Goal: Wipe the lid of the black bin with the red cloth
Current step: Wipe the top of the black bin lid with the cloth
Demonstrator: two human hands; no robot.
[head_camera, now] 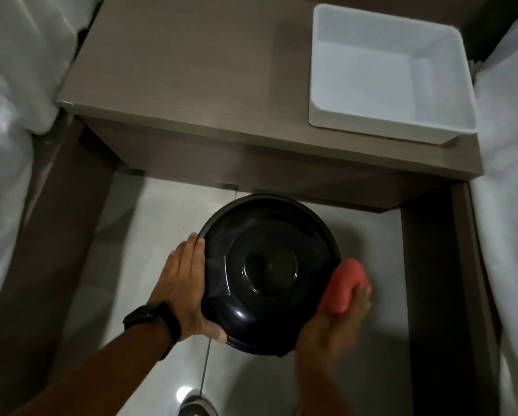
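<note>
Brown wood-grain bedside tabletop point(191, 85) at far centre. White rectangular plastic tub point(396, 76) on its right part, open side up, nothing visible inside. White bedding point(8, 115) along left edge, more white bedding point(510, 175) along right edge. Glossy pale tiled floor point(149, 265) in the near gap, with a light glare spot. Grey shoe point(196, 405) at near bottom edge, partly cut off.

Bin lid point(266, 271) glossy black, centre. Cloth point(343, 286) red, at 4 o'clock. Tray point(321, 85) plain white, at 1 o'clock. Worktop point(191, 70) grey-brown woodgrain. Floor point(161, 211) pale glossy tile. Wristband point(152, 322) black.
</note>
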